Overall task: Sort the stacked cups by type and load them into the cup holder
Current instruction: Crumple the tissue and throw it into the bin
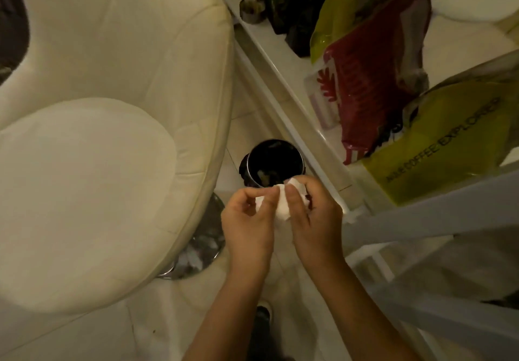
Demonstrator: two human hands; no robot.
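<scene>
My left hand (248,220) and my right hand (311,211) are held together low in the middle of the head view. Both pinch a small crumpled white piece, paper or tissue (280,206), between their fingertips. Just beyond the hands, on the floor, stands a small round bin (272,162) with a metal rim and a dark inside holding some scraps. The white piece is near the bin's front rim. No cups or cup holder can be made out in the dim light.
A big cream swivel chair (92,141) with a chrome base (202,242) fills the left. At right a white counter edge (283,85) carries a yellow bag (449,141), a red-printed bag (373,74) and dark items. A white frame (421,214) crosses at lower right.
</scene>
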